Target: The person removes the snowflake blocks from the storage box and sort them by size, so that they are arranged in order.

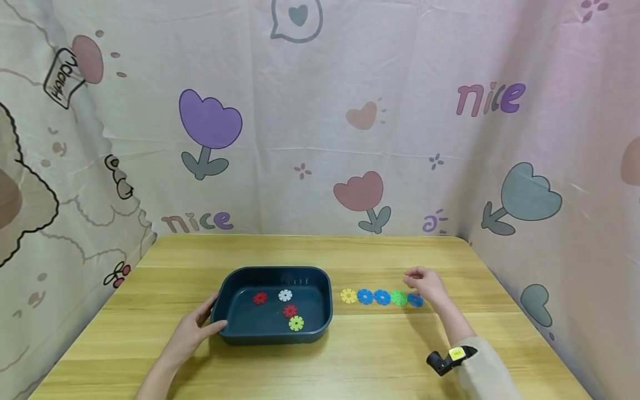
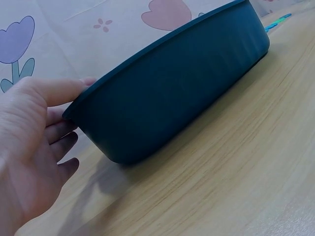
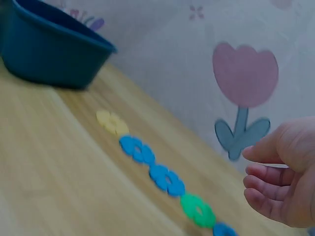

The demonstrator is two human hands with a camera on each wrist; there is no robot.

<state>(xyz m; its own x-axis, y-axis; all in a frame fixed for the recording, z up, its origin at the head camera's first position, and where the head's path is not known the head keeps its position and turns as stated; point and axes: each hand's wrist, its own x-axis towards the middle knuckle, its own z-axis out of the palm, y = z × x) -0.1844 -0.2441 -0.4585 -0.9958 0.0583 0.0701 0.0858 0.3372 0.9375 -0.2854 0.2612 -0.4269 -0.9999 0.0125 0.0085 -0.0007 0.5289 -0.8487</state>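
Observation:
My left hand (image 1: 188, 334) grips the left end of a dark teal plastic basin (image 1: 272, 338), thumb over the rim and fingers beneath it on the outside. Inside the basin lie a white notched disc (image 1: 285, 295), a yellow-green disc (image 1: 296, 323) and two red discs (image 1: 260, 298). To its right runs a row of flat flower-shaped discs: yellow (image 1: 348, 296), blue (image 1: 365, 296), blue (image 1: 382, 297), green (image 1: 399, 298) and blue (image 1: 415, 300). Above the row's right end hovers my right hand (image 1: 426, 283), fingers loosely bent; nothing shows between thumb and fingers in the right wrist view.
Everything stands on a wood-grain table (image 1: 350, 366). A printed curtain (image 1: 300, 139) hangs behind it and along both sides. A black strapped device (image 1: 450, 360) sits on the right wrist over a pale sleeve (image 1: 487, 372).

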